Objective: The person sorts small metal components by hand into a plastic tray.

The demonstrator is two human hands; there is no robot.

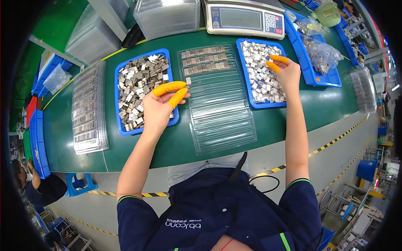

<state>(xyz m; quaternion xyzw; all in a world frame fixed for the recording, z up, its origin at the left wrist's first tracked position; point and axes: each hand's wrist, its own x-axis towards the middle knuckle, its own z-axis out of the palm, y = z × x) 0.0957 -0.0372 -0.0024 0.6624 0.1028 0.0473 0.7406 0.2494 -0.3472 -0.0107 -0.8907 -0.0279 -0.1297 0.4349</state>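
Observation:
My left hand (159, 109), with yellow finger cots on thumb and forefinger, is closed in a pinch at the left edge of a clear plastic slotted tray (222, 121). What it pinches is too small to make out. Beside its fingertips a small metal connector piece (188, 80) sits in the tray, below rows of similar pieces (207, 58). Over the right blue bin (254, 100) my right hand (289, 73), also in yellow finger cots, has thumb and forefinger nearly together. Small silvery parts (259, 62) lie under them; any part between the tips is hidden.
Left of the slotted tray is a blue bin (125, 131) of loose metal pieces (140, 79). A stack of filled clear trays (89, 108) lies farther left. At the back stand a weighing scale (243, 21) and clear trays (167, 19). Bagged parts (322, 54) sit in a blue bin (303, 58).

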